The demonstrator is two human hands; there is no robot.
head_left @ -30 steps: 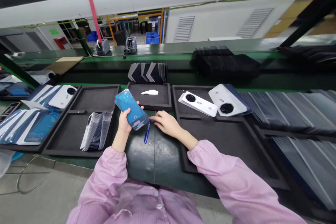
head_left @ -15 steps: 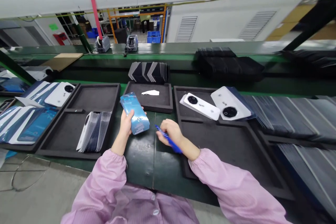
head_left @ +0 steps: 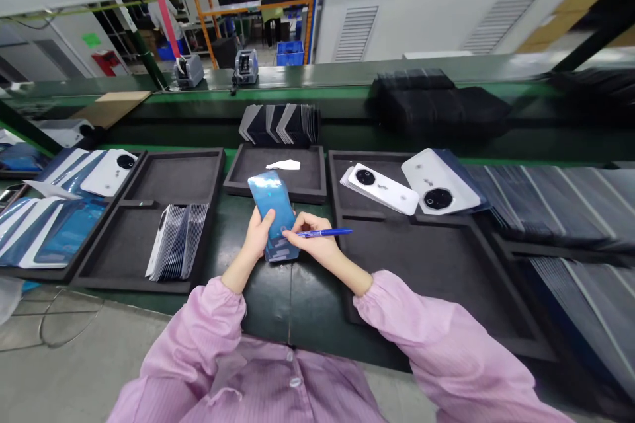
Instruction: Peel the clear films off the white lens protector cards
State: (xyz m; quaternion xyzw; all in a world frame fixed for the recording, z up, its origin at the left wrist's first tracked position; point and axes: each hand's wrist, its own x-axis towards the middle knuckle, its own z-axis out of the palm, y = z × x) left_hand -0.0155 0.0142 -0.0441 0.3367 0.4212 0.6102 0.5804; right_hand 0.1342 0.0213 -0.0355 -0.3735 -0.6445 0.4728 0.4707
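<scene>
My left hand (head_left: 258, 232) is closed on the left edge of a glossy blue film-covered phone panel (head_left: 274, 203), held tilted above the green bench. A blue pen (head_left: 327, 232) sits in the closed fingers of my right hand (head_left: 315, 236), its rear end pointing right. The fingertips of that hand touch the lower right part of the panel; the pen's tip is hidden there. Just beyond the panel, a small black foam tray (head_left: 233, 178) bears a torn white scrap (head_left: 284, 164).
A foam tray (head_left: 106, 279) on the left holds a fanned stack of panels (head_left: 177, 242). White panels with round camera rings (head_left: 384, 188) lie in the right tray (head_left: 446, 264). Dark dividers (head_left: 280, 124) stand behind the small tray, and tape dispensers (head_left: 247, 66) stand on the shelf.
My right hand has moved left with the pen, from beside the panel onto its lower part. The panel has shifted slightly right and stands more upright in view. The camera view has tipped slightly downward.
</scene>
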